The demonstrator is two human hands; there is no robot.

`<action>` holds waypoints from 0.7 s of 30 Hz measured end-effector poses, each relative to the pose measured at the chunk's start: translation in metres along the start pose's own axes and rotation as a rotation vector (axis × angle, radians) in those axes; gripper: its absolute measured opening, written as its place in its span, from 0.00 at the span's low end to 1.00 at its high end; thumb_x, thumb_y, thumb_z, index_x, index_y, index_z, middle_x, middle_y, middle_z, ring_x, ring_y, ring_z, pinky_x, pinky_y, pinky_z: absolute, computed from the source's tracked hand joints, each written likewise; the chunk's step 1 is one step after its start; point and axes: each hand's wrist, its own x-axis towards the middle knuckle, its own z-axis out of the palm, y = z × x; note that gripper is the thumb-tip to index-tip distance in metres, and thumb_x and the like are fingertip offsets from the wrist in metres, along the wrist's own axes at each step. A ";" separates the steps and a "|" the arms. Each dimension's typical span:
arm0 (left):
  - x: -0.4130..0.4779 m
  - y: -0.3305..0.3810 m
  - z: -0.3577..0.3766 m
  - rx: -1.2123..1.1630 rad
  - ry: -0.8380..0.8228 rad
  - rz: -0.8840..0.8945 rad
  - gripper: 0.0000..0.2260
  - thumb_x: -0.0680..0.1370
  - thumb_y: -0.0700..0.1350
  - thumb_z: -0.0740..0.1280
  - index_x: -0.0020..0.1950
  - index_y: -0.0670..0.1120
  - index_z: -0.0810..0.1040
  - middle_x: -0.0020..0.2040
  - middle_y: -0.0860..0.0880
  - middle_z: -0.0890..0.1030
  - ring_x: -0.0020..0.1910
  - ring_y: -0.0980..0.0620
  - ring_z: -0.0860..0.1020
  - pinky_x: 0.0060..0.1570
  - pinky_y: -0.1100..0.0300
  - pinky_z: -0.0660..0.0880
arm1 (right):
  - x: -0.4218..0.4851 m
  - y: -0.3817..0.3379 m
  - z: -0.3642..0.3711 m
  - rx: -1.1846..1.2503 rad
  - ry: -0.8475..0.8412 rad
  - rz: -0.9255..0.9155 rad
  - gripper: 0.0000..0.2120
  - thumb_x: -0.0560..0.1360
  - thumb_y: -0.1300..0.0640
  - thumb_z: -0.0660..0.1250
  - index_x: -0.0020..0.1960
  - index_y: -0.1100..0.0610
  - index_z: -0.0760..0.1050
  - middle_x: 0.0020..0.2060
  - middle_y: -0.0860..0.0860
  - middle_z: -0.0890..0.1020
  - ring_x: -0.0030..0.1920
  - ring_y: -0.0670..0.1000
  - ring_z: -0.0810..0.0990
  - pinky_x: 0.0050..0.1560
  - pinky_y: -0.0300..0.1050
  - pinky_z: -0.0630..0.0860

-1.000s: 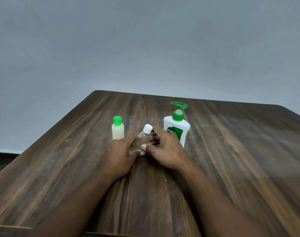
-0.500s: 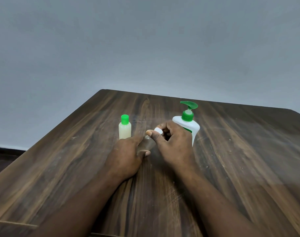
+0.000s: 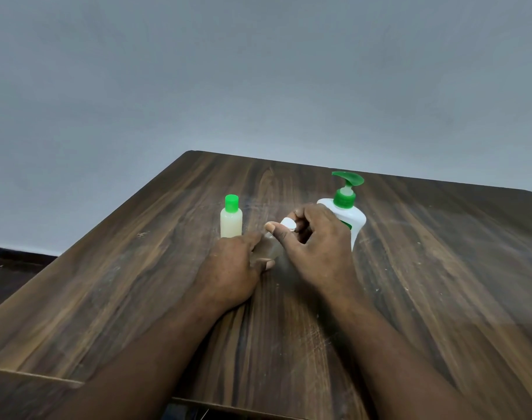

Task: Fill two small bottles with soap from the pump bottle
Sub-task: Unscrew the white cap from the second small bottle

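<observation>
A small clear bottle stands on the dark wooden table, mostly hidden between my hands. My left hand wraps around its body. My right hand pinches its white cap between thumb and fingers at the bottle's top. Whether the cap is on or off the neck is hidden. A second small bottle, green-capped and full of pale cream liquid, stands upright just left of my left hand. The white pump bottle with a green pump head stands behind my right hand.
The table's left edge drops to a dark floor. A plain grey wall rises behind the table's far edge. Bare wood extends to the right of the pump bottle and in front of my forearms.
My right hand rose from the clear bottle's side to its top and closed on the white cap. My left hand kept its hold on the bottle's body. The view shifted slightly.
</observation>
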 end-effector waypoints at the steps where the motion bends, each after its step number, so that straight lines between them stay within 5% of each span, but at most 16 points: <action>1: 0.000 -0.001 0.000 0.002 -0.003 0.001 0.19 0.77 0.53 0.73 0.66 0.56 0.77 0.48 0.54 0.84 0.48 0.51 0.81 0.44 0.56 0.75 | 0.000 0.001 0.000 0.001 0.002 -0.010 0.12 0.74 0.48 0.80 0.46 0.52 0.78 0.40 0.45 0.80 0.40 0.45 0.79 0.39 0.33 0.74; 3: 0.000 -0.002 0.000 -0.008 -0.016 -0.011 0.15 0.77 0.53 0.73 0.62 0.54 0.78 0.46 0.55 0.82 0.47 0.52 0.81 0.44 0.56 0.76 | 0.001 0.003 -0.001 0.075 -0.030 -0.032 0.07 0.75 0.55 0.78 0.50 0.53 0.81 0.45 0.45 0.83 0.44 0.45 0.82 0.44 0.39 0.79; 7: 0.000 -0.001 0.000 -0.001 -0.016 -0.020 0.13 0.77 0.54 0.73 0.60 0.54 0.78 0.48 0.55 0.83 0.48 0.53 0.80 0.46 0.57 0.76 | 0.002 0.001 -0.006 0.176 -0.102 0.015 0.20 0.75 0.57 0.78 0.65 0.51 0.80 0.52 0.43 0.84 0.53 0.44 0.84 0.51 0.37 0.81; 13: 0.000 0.000 0.000 0.002 -0.009 -0.027 0.13 0.77 0.54 0.74 0.59 0.55 0.78 0.42 0.58 0.77 0.44 0.54 0.77 0.40 0.59 0.69 | -0.001 -0.003 -0.002 0.124 -0.051 0.082 0.11 0.74 0.51 0.80 0.51 0.51 0.79 0.42 0.44 0.82 0.42 0.45 0.81 0.41 0.32 0.76; 17: 0.001 -0.001 -0.001 -0.007 -0.026 -0.024 0.10 0.77 0.54 0.74 0.48 0.58 0.72 0.38 0.59 0.75 0.43 0.55 0.77 0.37 0.62 0.68 | 0.001 -0.006 -0.007 0.238 -0.090 0.085 0.16 0.74 0.61 0.77 0.60 0.51 0.79 0.47 0.44 0.85 0.48 0.42 0.84 0.47 0.31 0.78; 21: 0.000 -0.001 0.000 -0.015 -0.017 -0.020 0.12 0.76 0.53 0.74 0.57 0.54 0.79 0.43 0.57 0.79 0.46 0.54 0.79 0.43 0.59 0.72 | 0.000 -0.005 -0.004 0.233 -0.081 0.129 0.21 0.72 0.53 0.81 0.61 0.49 0.77 0.48 0.45 0.84 0.47 0.45 0.83 0.46 0.33 0.79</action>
